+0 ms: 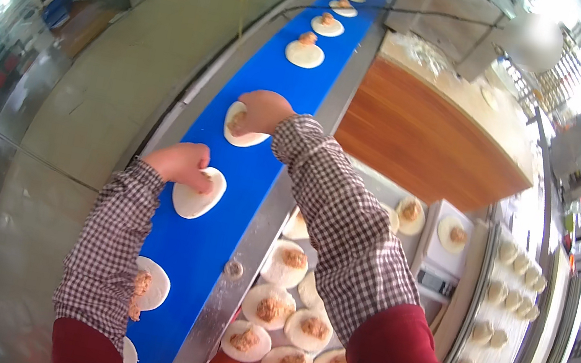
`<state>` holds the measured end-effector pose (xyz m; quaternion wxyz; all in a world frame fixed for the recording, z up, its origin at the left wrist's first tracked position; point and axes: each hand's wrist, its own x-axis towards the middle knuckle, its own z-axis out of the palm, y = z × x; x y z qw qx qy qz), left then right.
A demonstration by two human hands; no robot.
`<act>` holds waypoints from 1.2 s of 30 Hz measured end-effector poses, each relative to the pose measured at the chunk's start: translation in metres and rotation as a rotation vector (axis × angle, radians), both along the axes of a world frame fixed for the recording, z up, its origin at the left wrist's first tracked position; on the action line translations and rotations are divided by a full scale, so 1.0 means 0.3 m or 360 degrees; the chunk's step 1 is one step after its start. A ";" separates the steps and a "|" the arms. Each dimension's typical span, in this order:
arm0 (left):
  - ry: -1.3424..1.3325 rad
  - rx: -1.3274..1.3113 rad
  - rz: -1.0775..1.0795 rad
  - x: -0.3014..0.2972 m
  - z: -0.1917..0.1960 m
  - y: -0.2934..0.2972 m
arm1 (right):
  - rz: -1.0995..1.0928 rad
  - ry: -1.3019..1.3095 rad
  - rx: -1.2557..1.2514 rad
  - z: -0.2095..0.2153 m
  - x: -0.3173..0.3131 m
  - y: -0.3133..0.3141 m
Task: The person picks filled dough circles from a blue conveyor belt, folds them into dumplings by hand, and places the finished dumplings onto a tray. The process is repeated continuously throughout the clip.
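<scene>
— What are your hands doing, nearest first?

— My left hand [181, 162], left of centre, is curling its fingers down onto a dough round [199, 193] on the blue belt [217, 246]. Further up, my right hand [262, 110] is pressing on another filled round [242, 126]; I cannot tell how its fingers are set.

— Any risk?

— I'm thinking the thin dough could tear or the filling smear if I'm pinching hard.

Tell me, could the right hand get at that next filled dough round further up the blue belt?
Probably yes. The right hand rests on a dough round, and the next filled round lies further up the blue belt with only bare belt between; it would take a longer stretch.
</scene>
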<state>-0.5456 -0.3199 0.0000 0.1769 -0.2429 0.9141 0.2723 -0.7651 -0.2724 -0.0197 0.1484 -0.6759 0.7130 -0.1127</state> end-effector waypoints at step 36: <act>0.0169 0.2721 0.0581 0.136 -0.061 1.497 | -0.1801 -0.2401 -0.0699 0.081 0.676 2.010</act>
